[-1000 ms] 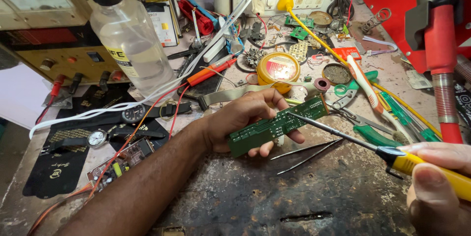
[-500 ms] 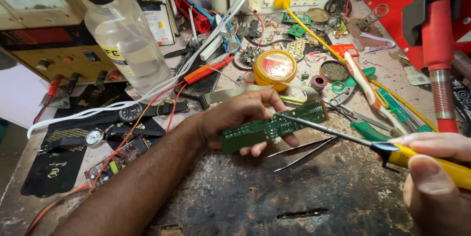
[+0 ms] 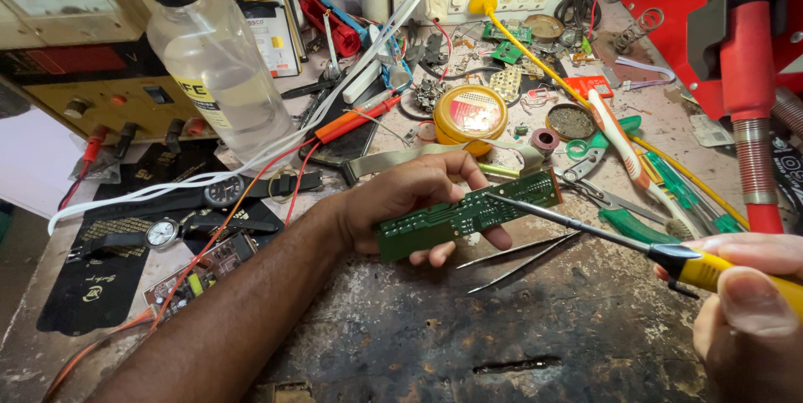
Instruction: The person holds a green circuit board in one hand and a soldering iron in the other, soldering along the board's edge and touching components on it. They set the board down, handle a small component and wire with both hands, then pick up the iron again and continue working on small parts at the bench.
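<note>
Left fingers (image 3: 435, 254): closed on a green circuit board (image 3: 467, 214), held just above the bench (image 3: 435, 336)
Right fingers (image 3: 744, 302): closed on a yellow-handled soldering iron (image 3: 585, 231)
Relation: board's long axis rises to the right; iron tip meets its right end from the right hand's side
Around: tweezers (image 3: 519, 256) below, yellow tin (image 3: 470, 112) behind

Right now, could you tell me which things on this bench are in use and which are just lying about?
In use: green circuit board in left hand; yellow-handled soldering iron in right hand.

Lying about: tweezers, clear bottle, round yellow tin, wristwatches, green-handled scissors.
</note>
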A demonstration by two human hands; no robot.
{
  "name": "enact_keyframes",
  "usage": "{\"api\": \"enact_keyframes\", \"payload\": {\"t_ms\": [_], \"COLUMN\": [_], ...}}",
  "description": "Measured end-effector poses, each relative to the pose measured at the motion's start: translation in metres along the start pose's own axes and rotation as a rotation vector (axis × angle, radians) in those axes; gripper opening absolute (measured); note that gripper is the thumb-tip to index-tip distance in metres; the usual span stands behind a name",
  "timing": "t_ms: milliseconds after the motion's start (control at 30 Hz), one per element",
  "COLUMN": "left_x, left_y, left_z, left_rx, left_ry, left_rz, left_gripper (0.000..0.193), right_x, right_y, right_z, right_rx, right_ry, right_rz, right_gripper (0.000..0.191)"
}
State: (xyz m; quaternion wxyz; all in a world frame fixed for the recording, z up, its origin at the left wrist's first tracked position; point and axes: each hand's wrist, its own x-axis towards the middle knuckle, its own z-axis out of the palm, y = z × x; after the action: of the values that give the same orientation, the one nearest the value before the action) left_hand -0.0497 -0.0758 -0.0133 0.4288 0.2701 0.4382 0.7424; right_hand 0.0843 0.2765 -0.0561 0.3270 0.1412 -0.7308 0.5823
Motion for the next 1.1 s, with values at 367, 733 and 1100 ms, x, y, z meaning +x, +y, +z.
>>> {"api": "enact_keyframes", "payload": {"t_ms": [367,733,1100], "left_x": [0.002,0.007,0.005], "left_y": [0.0,0.0,0.0], "left_z": [0.002,0.007,0.006], "left_rx": [0.017,0.045,0.077], "left_ry": [0.049,0.11,0.118], "left_rz": [0.015,0.055,0.04], "left_gripper": [0.028,0.032,0.033], "right_x": [-0.004,0.009,0.012], "right_y": [0.005,-0.03,-0.06], "right_z": [0.001,0.021,0.035], "right_rx": [-0.111,-0.059,-0.297], "right_ry": [-0.018,0.051,0.112], "right_rz": [-0.119,0.015,0.174], "right_gripper": [0.041,0.052,0.059]}}
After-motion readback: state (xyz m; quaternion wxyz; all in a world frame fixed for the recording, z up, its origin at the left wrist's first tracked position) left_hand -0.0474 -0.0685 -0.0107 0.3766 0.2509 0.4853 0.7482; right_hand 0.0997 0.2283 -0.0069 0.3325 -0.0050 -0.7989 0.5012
